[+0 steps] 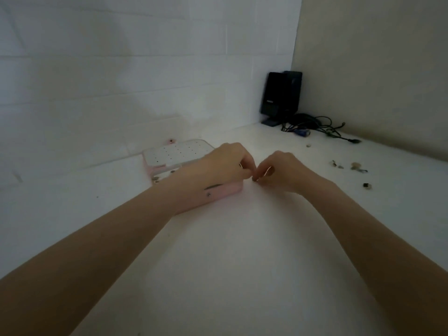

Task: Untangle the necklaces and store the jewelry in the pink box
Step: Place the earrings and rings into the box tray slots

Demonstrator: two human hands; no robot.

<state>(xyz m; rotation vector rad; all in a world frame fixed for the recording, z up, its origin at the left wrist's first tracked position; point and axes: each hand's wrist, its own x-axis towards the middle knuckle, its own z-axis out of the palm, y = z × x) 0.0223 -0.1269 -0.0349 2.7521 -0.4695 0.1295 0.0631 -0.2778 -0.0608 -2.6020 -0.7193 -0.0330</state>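
Note:
The pink box (226, 192) lies open on the white table, its white lid (179, 151) with small holes laid back toward the wall. My left hand (226, 163) hovers over the box's right end, and my right hand (282, 172) is just right of it. The fingertips of both hands meet and pinch a small dark piece of jewelry (255, 180) right beside the box's corner. A thin chain cannot be made out in the dim light. Several loose jewelry pieces (356, 167) lie scattered on the table to the right. A few pieces (155, 179) sit inside the box at its left end.
A black device (281, 95) stands in the far corner with a tangle of dark cables (315, 127) beside it. White walls close the table at the back and right. A small pink piece (171, 141) lies behind the lid.

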